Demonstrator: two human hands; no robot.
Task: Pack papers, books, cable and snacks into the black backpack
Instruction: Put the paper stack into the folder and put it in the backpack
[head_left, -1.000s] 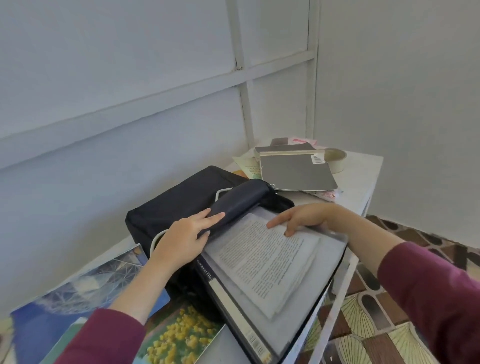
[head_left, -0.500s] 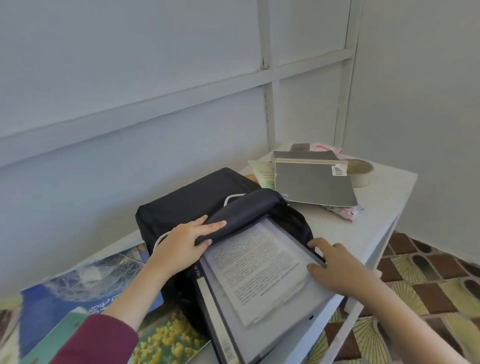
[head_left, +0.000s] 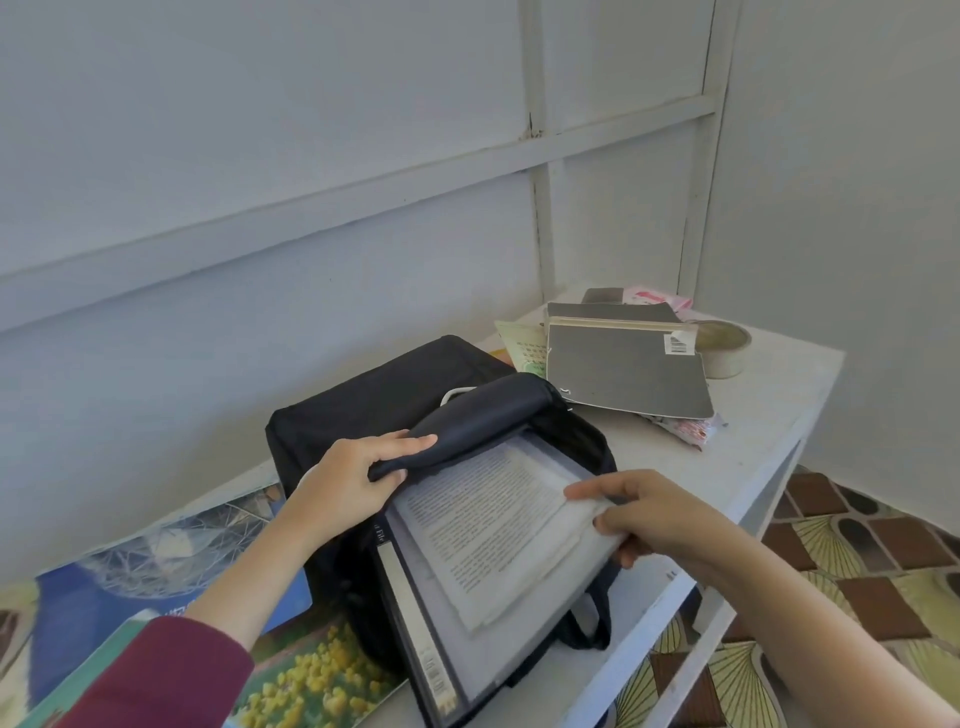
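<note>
Step in hand, as I judge it: sliding the papers (head_left: 488, 525) and the folder (head_left: 415, 629) under them into the black backpack (head_left: 384, 395). The backpack is lying flat on the white surface (head_left: 758, 415), mouth facing the person, with the folder and papers sticking about halfway out.

To do it well:
- the flap (head_left: 483, 410) needs lifting higher, since it is sagging onto the top sheet and could catch the far edges
- folder and papers should go in as one stack, pushed from the near edge, so the loose sheets are not fanning or creasing
- the stack should stay square to the opening, as the folder spine is sitting tight to the left side of the mouth

Hands:
- the left hand (head_left: 353, 483) is gripping the flap edge, fingers curled over the top and thumb tucked under, holding the mouth open
- the right hand (head_left: 660, 514) is pinching the right edge of the papers, forefinger stretched along the top sheet and thumb at the edge; the fingers below are hidden, so I cannot tell whether it is also holding the folder

Waiting to be packed, by my reading:
- grey books (head_left: 623, 374) are stacked at the far end of the surface, apart from the backpack
- a snack packet (head_left: 685, 428) is poking out from under them
- a white loop (head_left: 454, 395) is showing behind the flap; it may be the cable, too small to tell

A tape roll (head_left: 727, 348) is sitting just beside the books. Posters (head_left: 156, 566) are lying under the backpack's left side.
</note>
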